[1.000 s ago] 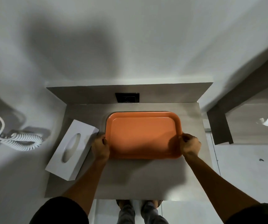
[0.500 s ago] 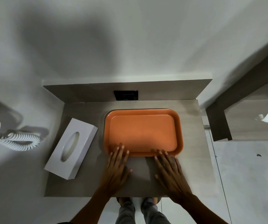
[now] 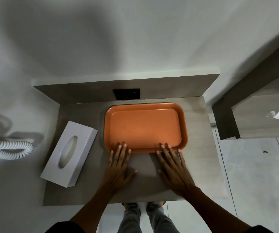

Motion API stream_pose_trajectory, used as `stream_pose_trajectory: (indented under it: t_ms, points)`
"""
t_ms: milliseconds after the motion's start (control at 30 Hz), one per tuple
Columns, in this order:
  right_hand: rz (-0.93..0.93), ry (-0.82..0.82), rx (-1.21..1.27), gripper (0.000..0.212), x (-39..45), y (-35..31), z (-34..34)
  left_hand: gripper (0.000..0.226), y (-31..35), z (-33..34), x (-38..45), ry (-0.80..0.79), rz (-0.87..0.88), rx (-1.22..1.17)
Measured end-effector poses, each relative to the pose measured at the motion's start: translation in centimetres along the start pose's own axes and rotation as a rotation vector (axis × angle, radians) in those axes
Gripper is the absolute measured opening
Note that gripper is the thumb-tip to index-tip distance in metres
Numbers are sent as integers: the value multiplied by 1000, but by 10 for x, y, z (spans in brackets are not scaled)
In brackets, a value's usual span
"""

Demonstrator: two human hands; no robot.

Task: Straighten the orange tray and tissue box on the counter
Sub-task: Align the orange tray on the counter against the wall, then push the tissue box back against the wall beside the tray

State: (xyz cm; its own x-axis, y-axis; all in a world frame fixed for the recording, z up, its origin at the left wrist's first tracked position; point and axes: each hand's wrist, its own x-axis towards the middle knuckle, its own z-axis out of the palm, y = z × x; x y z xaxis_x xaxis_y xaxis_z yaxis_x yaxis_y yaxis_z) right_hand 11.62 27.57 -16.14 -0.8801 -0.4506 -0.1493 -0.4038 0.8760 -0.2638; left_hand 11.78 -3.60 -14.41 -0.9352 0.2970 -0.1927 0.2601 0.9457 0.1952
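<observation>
Head view: tilted tissue box (image 3: 69, 154) beside tray (image 3: 145, 126)

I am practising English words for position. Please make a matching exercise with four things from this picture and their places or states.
Things:
1. orange tray
2. tissue box
3. left hand
4. coiled cord

States:
a. flat on the counter, fingertips at the tray's near rim
b. skewed, at the counter's left side
c. off the counter, on the left
d. square to the back wall

Pairs: 1-d, 2-b, 3-a, 4-c
</observation>
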Motion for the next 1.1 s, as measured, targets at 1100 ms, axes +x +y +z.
stream_pose_trajectory:
  t_ms: [1100]
  points:
    - [-378,-138,169,83,130,-214,27,127,-163,-82,-88,140,-637,-164]
